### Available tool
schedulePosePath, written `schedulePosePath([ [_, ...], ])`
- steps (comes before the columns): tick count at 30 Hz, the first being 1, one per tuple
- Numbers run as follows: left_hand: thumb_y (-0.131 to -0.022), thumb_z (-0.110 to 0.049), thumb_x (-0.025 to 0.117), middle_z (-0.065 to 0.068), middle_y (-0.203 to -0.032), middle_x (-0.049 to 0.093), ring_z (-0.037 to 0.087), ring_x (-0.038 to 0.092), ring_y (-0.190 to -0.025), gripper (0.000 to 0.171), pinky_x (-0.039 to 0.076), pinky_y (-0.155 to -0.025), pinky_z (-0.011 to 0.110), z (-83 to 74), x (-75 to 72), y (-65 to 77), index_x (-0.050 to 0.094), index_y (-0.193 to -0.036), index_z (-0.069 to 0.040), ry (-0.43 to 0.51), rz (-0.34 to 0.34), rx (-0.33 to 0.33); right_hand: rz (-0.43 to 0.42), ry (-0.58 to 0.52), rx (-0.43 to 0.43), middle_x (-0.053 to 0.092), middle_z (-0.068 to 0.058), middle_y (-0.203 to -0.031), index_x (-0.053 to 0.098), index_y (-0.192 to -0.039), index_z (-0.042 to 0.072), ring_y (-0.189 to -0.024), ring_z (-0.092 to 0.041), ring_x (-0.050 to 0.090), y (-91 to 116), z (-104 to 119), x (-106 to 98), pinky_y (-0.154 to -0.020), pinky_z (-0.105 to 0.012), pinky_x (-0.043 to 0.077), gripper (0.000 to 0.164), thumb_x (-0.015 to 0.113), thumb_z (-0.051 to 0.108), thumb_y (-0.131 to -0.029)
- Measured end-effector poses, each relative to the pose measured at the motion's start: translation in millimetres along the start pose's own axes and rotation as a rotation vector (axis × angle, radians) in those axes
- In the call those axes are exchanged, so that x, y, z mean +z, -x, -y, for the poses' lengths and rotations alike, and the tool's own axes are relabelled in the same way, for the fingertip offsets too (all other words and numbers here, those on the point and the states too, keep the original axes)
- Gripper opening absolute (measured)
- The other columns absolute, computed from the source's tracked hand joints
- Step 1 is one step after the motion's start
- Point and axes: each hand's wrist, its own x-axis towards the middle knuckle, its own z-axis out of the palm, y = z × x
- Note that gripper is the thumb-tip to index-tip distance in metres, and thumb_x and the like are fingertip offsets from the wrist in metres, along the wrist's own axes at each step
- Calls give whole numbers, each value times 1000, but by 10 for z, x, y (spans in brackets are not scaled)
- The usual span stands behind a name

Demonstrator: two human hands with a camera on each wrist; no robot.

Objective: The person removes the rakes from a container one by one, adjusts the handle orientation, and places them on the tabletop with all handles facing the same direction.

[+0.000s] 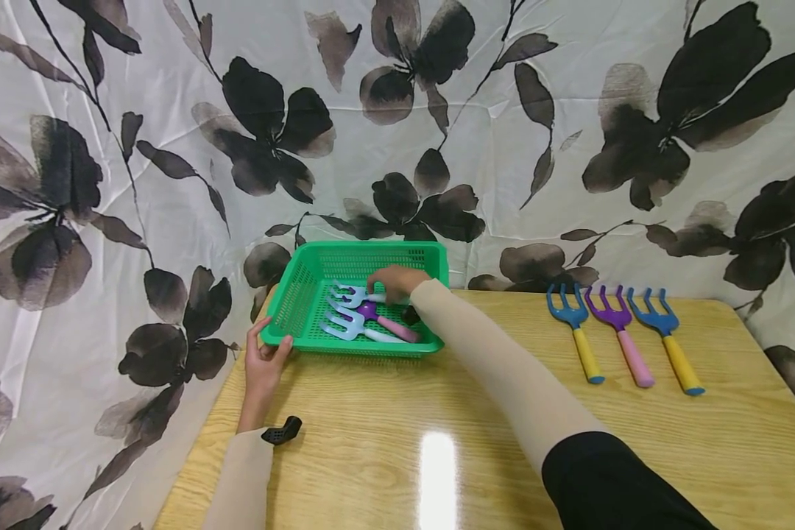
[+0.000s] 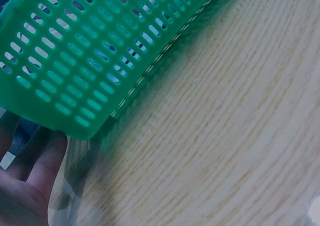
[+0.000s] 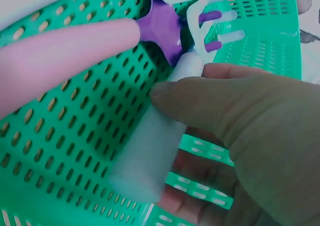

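A green plastic basket [image 1: 308,342] sits on the table with several small toy garden hand forks in it. My right hand [image 1: 397,282] is inside, its thumb and fingers holding the white handle [image 3: 155,141] of a light-blue hand fork [image 1: 352,297]. Next to it lie a purple fork with a pink handle [image 1: 397,328] and another light-blue fork [image 1: 347,324] with a white handle. My left hand [image 1: 265,368] grips the basket's front left corner between thumb and fingers; in the left wrist view its fingers [image 2: 47,161] touch below the rim.
On the right of the wooden table [image 1: 371,427] lie a blue fork with a yellow handle [image 1: 588,357], a purple fork with a pink handle [image 1: 634,358] and another blue fork with a yellow handle [image 1: 682,366], side by side. A floral cloth [image 1: 344,169] hangs behind.
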Motion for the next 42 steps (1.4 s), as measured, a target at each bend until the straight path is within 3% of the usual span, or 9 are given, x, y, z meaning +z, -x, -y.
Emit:
schedulePosePath([
  [4, -101, -12, 68, 27, -136, 59, 7, 64, -111, 66, 52, -88, 18, -35, -3, 2, 35, -157, -21, 24, 16, -20, 31, -8, 19, 51, -10, -147, 63, -136, 26, -98, -23, 54, -7, 49, -12, -70, -36, 47, 47, 77, 9, -94],
  [8, -101, -12, 67, 32, -141, 54, 6, 64, -112, 67, 52, -89, 17, -158, 5, 35, 32, -158, -16, 26, 41, -27, 45, -6, 34, 49, -10, -148, 62, -138, 27, -94, -23, 55, -28, 69, -16, -68, -36, 47, 50, 78, 11, -93],
  [13, -101, -13, 68, 34, -141, 53, 4, 64, -111, 67, 52, -88, 16, -332, 40, 107, 31, -158, -10, -7, 62, -4, 59, -10, 40, 57, -8, -128, 62, -137, 28, -89, -22, 56, -27, 70, -23, -68, -36, 49, 50, 80, 14, -92],
  [17, -101, -12, 68, 33, -143, 52, 5, 63, -111, 68, 52, -89, 17, -359, 64, 125, 31, -158, -10, 8, 68, -11, 65, -50, 27, 61, -5, -111, 62, -138, 27, -88, -20, 59, 32, 52, -59, -66, -35, 54, 51, 80, 14, -92],
  [26, -100, -13, 69, 34, -140, 54, 4, 64, -110, 68, 52, -89, 17, -344, 44, 120, 32, -157, -13, 14, 53, -24, -13, -174, -170, 64, -9, -116, 59, -140, 22, -82, -27, 68, 279, -19, -317, -67, -43, 59, 50, 78, 12, -94],
  [34, -99, -15, 70, 34, -139, 54, 5, 64, -111, 69, 52, -88, 18, -360, 22, 139, 33, -158, -15, 18, 52, -46, -61, -259, -214, 66, -6, -119, 60, -137, 25, -79, -22, 69, 594, -111, -462, -63, -39, 60, 50, 80, 16, -92],
  [37, -99, -14, 71, 34, -138, 56, 5, 64, -110, 69, 53, -87, 19, -367, 21, 142, 34, -158, -14, 24, 50, -47, -77, -278, -218, 67, -7, -120, 59, -137, 24, -83, -23, 69, 769, -127, -509, -63, -41, 60, 50, 80, 15, -92],
  [42, -99, -14, 71, 5, -115, 72, 6, 65, -108, 69, 53, -86, 20, -372, 16, 138, 34, -157, -13, 15, 52, -35, -106, -304, -250, 67, -9, -117, 59, -139, 21, -79, -24, 69, 1065, -208, -565, -64, -44, 60, 52, 80, 15, -92],
])
